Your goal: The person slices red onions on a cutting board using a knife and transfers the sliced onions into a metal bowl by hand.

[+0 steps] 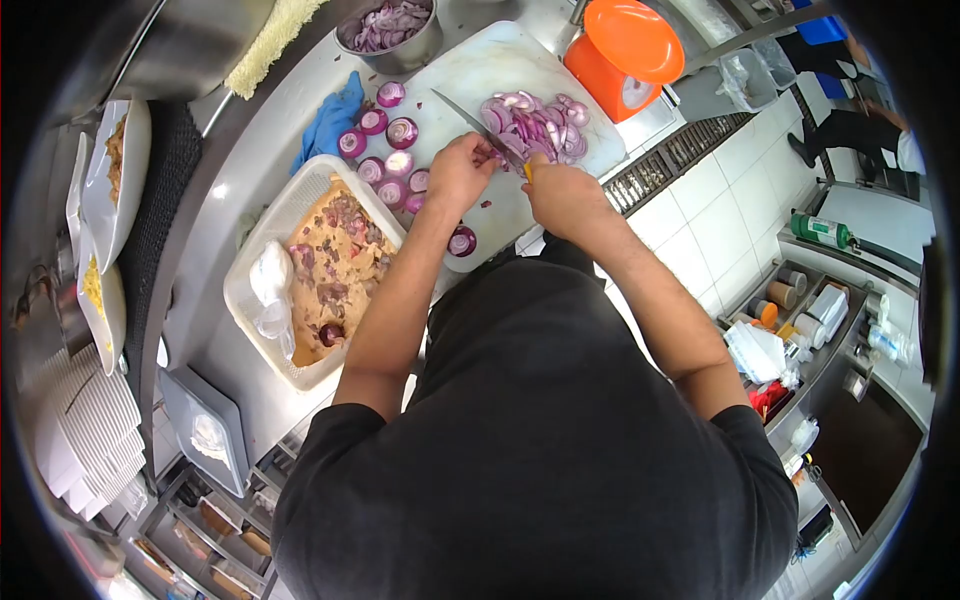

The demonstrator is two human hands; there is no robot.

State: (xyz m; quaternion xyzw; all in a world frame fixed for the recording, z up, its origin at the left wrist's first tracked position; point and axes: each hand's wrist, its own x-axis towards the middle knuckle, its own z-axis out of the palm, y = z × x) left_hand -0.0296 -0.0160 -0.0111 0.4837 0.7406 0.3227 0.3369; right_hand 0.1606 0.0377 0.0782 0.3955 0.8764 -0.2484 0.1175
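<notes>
My right hand [568, 198] is closed around the yellow handle of a kitchen knife [468, 115]. The blade points up and left across a white cutting board [470, 65]. Just left of the blade, my left hand [461, 172] has its fingers curled together low over the board; what they pinch is hidden. Beyond the blade lies a pile of sliced red onion [540, 125]. Several peeled red onions [400, 132] cluster on the board's left side, and one onion [461, 241] sits apart near my left forearm.
A metal bowl [420, 50] of sliced onion stands at the far edge. An orange scale [612, 80] is at the right. A blue cloth [332, 122] and a white plastic crate [245, 290] with scraps and an onion are at the left. A person [855, 135] stands far right.
</notes>
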